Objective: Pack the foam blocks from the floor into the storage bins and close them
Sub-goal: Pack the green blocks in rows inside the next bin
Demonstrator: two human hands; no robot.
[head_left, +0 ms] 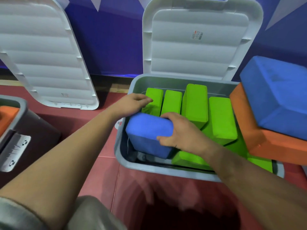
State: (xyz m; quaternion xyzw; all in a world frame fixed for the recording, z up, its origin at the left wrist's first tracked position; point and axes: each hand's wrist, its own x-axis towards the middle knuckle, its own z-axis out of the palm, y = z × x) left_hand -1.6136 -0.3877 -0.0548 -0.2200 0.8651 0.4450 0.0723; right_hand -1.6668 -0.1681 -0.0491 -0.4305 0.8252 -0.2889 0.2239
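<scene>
Head view: packing is under way, by my reading. The right hand (181, 133) grips a soft, round-edged blue foam block (146, 135), fingers curled over its top and thumb on its near face, tilted in the 9 o'clock end of the smooth grey plastic storage bin (154, 169). The left hand (132, 101), fingers together, rests on a matte lime-green foam brick (153, 100) at 11 o'clock. Next, the block needs seating flat; the ribbed white plastic lid (196, 52) stands open at 12 o'clock
</scene>
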